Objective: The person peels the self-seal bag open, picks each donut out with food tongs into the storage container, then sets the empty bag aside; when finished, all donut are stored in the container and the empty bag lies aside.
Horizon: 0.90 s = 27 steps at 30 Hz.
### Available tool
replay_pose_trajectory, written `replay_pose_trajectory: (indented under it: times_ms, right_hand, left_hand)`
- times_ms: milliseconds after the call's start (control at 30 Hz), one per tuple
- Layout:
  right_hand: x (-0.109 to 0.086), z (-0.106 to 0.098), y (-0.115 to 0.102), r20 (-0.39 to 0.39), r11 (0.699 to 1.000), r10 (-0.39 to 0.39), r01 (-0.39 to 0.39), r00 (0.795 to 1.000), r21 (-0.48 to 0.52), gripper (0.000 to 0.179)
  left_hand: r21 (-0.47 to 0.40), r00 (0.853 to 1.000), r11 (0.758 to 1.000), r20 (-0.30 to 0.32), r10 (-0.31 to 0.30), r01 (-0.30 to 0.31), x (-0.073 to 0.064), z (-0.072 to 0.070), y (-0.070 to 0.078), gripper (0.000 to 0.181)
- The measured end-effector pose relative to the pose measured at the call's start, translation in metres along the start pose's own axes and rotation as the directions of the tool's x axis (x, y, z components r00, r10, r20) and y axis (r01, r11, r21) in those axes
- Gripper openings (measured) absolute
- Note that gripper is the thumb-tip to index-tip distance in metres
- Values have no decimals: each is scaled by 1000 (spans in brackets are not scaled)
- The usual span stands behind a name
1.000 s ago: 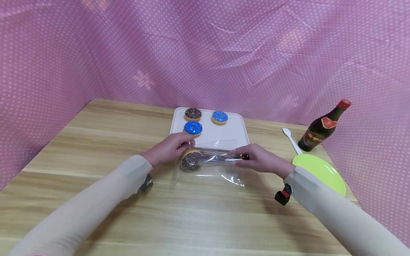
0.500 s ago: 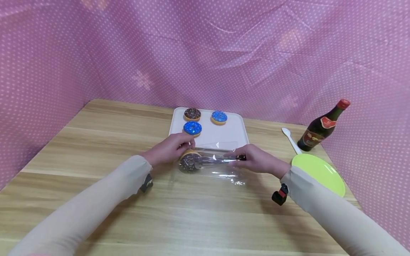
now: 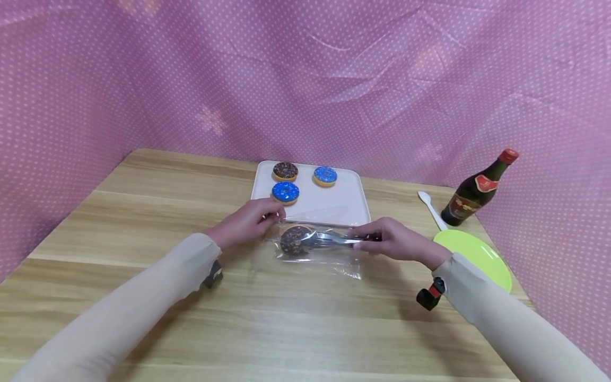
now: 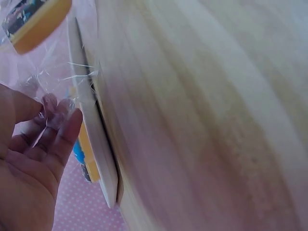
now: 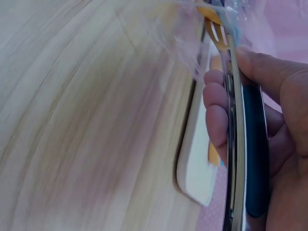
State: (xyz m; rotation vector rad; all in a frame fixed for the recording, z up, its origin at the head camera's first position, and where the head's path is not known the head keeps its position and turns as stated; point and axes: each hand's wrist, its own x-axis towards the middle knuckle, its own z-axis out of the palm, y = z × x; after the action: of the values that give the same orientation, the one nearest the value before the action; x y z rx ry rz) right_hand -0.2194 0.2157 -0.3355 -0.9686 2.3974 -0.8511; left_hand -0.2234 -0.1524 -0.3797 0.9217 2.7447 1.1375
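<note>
A chocolate-frosted donut with sprinkles (image 3: 293,243) is inside a clear plastic bag (image 3: 347,269), above the wooden table. My left hand (image 3: 248,222) pinches the bag's edge between thumb and fingers at the donut's left; the left wrist view shows the thin film at the fingertips (image 4: 72,125). From the right, my right hand (image 3: 396,240) grips metal tongs with dark handles (image 5: 257,154). The tongs' slotted end reaches into the bag and meets the donut, which the left wrist view shows raised and tilted (image 4: 41,29). Bag film partly hides where tongs and donut touch.
Behind the hands lies a white tray (image 3: 329,209) bearing a chocolate donut (image 3: 285,171) and two blue donuts, one nearer (image 3: 285,192), one farther right (image 3: 325,175). At right are a green plate (image 3: 477,260), a white spoon (image 3: 431,209) and a dark bottle (image 3: 472,196).
The right hand dips slightly left, then shifts right with the tongs, and the donut moves right inside the bag. The left hand keeps its pinch on the bag and drifts slightly left.
</note>
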Motion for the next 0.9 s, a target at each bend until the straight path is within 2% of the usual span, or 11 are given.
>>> replay_pose_trajectory:
  times_ms: [167, 433, 667, 800, 900]
  right_hand:
    - [-17, -7, 8, -6, 999, 19, -19, 1000, 30, 32]
    - [-49, -22, 21, -38, 993, 103, -100, 994, 69, 32]
    - [-80, -38, 31, -101, 989, 115, -105, 988, 100, 28]
    - [-91, -49, 44, -117, 979, 162, -145, 980, 141, 29]
    - [-94, -55, 52, -130, 961, 225, -198, 966, 194, 33]
  left_hand:
    - [-3, 1000, 1000, -10, 7, -7, -1, -1, -1, 17]
    - [5, 1000, 1000, -19, 17, -17, -3, -4, -1, 17]
    - [2, 1000, 1000, -13, -21, 21, -7, -6, -5, 18]
    - [-6, 999, 999, -14, -45, 45, -8, -7, -5, 19]
    - [-2, 999, 999, -10, -47, 47, -8, -8, -3, 18]
